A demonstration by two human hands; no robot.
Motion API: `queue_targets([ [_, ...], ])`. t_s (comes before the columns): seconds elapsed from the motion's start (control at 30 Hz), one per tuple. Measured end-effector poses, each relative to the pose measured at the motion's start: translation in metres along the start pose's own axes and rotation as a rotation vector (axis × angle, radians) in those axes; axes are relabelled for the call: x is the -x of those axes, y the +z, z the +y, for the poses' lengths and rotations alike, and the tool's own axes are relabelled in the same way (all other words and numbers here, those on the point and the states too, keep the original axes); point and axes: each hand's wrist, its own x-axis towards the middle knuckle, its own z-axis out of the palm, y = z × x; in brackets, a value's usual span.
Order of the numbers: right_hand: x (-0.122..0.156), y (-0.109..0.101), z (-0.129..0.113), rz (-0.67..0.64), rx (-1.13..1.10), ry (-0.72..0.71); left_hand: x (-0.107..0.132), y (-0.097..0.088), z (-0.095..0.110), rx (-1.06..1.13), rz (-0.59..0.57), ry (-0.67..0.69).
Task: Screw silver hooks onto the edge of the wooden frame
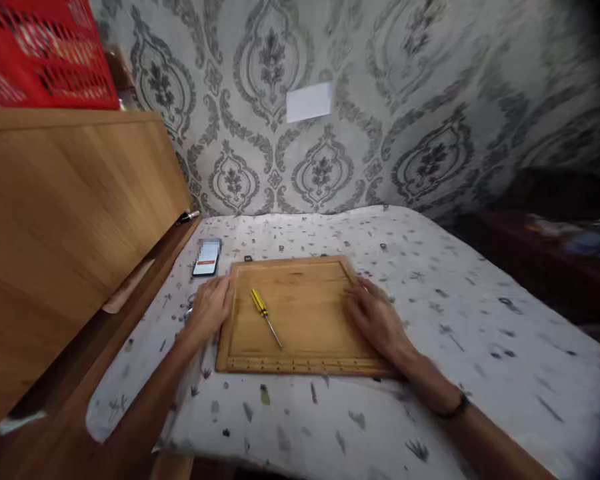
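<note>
A wooden cutting board [310, 320] with a groove around it lies flat on the patterned white cloth. Row-like dark dots run along its near edge. On its left half rests a screwdriver [260, 303] with a yellow and black handle, its metal shaft slanting toward the near side; neither hand touches it. My left hand [211, 308] grips the board's left edge. At the right edge, my right hand [375, 313] holds the board with its fingers over the rim, slightly blurred. A dark band circles my right wrist.
A phone [207, 258] with a lit screen lies beyond my left hand. A small metallic item [190, 303] sits by that hand. Wooden furniture [75, 207] borders the left, with a red basket [45, 57] on top. A patterned wall [325, 160] stands behind the cloth [440, 287].
</note>
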Motion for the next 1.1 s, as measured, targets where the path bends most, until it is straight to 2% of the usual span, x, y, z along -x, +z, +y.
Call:
queue_targets([
  [0.1, -0.001, 0.007, -0.025, -0.099, -0.085, -0.064, -0.007, -0.026, -0.019, -0.017, 0.072, -0.068],
  [0.13, -0.002, 0.011, -0.036, -0.201, -0.149, -0.088, -0.009, -0.034, -0.025, -0.015, 0.093, -0.086],
  [0.23, -0.009, 0.024, -0.073, -0.342, -0.222, -0.143, -0.009, -0.053, -0.045, 0.017, 0.128, -0.134],
  [0.37, -0.017, 0.047, -0.119, -0.426, -0.210, -0.152, 0.006, -0.058, -0.060, 0.061, 0.103, -0.148],
  [0.47, -0.015, 0.062, -0.135, -0.459, -0.176, -0.127, 0.021, -0.054, -0.061, 0.065, 0.036, -0.123],
  [0.63, -0.008, 0.077, -0.129, -0.448, -0.195, -0.080, 0.034, -0.047, -0.055, -0.020, -0.063, -0.097],
  [0.83, -0.009, 0.081, -0.112, -0.362, -0.291, -0.038, 0.039, -0.038, -0.053, -0.154, -0.054, -0.154],
  [1.1, -0.009, 0.081, -0.109, -0.289, -0.346, -0.019, 0.041, -0.028, -0.050, -0.177, -0.057, -0.210],
])
